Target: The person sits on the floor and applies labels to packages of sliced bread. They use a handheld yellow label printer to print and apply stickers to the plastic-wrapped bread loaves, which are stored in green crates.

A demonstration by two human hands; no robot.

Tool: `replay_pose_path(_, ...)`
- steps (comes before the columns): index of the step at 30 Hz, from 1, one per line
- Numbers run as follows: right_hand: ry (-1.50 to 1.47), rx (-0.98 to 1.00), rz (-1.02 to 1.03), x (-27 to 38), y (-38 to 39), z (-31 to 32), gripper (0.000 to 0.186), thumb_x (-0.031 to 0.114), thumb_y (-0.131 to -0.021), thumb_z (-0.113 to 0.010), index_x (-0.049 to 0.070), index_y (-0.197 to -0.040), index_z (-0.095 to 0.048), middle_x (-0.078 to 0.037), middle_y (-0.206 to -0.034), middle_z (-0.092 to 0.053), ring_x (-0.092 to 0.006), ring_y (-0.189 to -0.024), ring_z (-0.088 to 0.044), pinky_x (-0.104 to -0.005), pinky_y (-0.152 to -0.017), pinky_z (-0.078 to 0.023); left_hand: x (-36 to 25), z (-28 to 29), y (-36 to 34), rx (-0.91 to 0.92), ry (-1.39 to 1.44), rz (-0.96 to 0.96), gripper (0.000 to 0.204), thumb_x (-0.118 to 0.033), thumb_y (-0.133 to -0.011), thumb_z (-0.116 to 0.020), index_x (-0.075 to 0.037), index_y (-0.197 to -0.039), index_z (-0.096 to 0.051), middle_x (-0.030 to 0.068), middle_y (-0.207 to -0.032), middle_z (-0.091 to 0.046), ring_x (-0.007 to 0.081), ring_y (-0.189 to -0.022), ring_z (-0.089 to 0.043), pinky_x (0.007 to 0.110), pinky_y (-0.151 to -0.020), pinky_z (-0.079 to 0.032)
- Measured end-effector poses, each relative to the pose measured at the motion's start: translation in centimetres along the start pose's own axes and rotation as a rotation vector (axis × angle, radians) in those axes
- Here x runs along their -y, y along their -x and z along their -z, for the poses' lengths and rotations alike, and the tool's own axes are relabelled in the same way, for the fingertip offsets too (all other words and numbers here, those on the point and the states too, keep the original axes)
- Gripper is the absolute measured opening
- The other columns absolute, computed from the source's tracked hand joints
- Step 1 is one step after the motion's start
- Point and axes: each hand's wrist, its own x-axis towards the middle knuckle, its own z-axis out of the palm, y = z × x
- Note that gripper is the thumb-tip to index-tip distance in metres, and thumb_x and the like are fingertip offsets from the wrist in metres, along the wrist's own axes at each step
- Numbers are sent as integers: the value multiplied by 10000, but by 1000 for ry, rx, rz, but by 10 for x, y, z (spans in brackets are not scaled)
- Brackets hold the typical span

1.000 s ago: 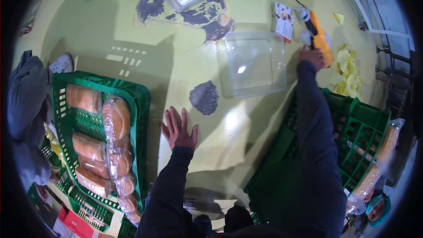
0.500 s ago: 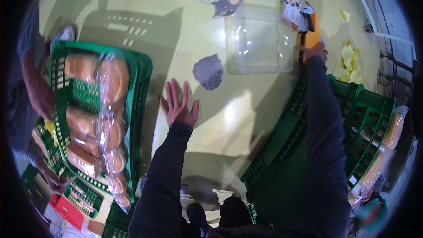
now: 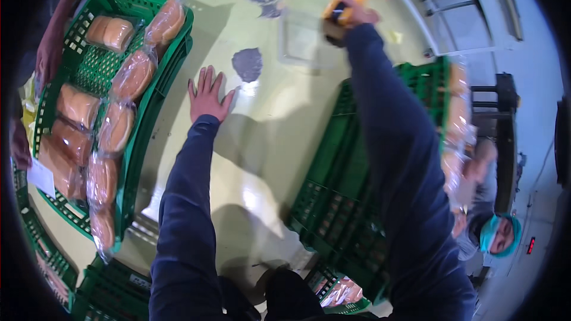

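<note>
My left hand (image 3: 208, 96) lies palm down on the pale yellow table (image 3: 285, 125), fingers spread, holding nothing. Its fingertips are near a grey worn patch (image 3: 247, 64). At the far side, my right hand (image 3: 360, 16) is wrapped round an orange and black hand-held tool (image 3: 347, 3); blur hides its exact kind. The tool is held near a clear plastic container (image 3: 297, 38) standing on the table. To the left of my left hand, a green crate (image 3: 157, 86) carries several bagged bread buns (image 3: 132, 75) and loaves.
Stacked green crates (image 3: 324, 160) stand right, under my right forearm, with bagged bread (image 3: 457, 113) beyond. A co-worker's arm (image 3: 50, 53) reaches along the left crate; another hand there is near a white card (image 3: 40, 176). A person in a teal cap (image 3: 516, 235) is at the right.
The view has turned to the right. My right hand has lifted the orange and black tool and swung it leftward near the clear container. My left hand stays spread on the table.
</note>
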Motion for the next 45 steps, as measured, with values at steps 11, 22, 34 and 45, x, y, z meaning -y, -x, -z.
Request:
replay_pose_path(11, -366, 482, -274, 87, 400, 77, 889, 227, -655, -801, 50, -1318, -236, -183, -1122, -469, -240, -955, -558, -347, -834, -460, -72, 217, 150, -332, 738, -101, 1031, -238, -604, -817, -65, -1416, -206, 197, -1433, -285, 349, -1317, -304, 437, -1098, -219)
replay_pose_path(22, -531, 492, -77, 136, 557, 252, 615, 298, -844, -635, 72, -1325, -326, -110, -1327, -396, -256, -1217, -395, -410, -987, -343, -118, 390, 229, -412, 651, -481, 594, -395, -651, -767, -24, -1040, -513, 198, -876, -621, 408, -839, -596, 433, -695, -487)
replay_pose_path(34, -216, 1144, 491, 91, 712, 466, 685, 110, -718, -754, 32, -1307, -414, -84, -1192, -535, -185, -1099, -496, -328, -948, -380, -185, 561, 588, -248, 465, -770, 647, -361, -636, -819, 12, -1089, -547, 113, -948, -630, 187, -872, -599, 306, -813, -473)
replay_pose_path(45, -143, 1585, 139, 149, 839, 580, 518, 98, -769, -696, -11, -1232, -488, -112, -1157, -577, -182, -1053, -552, -305, -935, -408, -205, 656, 747, -33, 613, -476, 769, -334, -591, -841, 32, -1174, -498, 101, -1082, -542, 192, -1044, -504, 298, -930, -378)
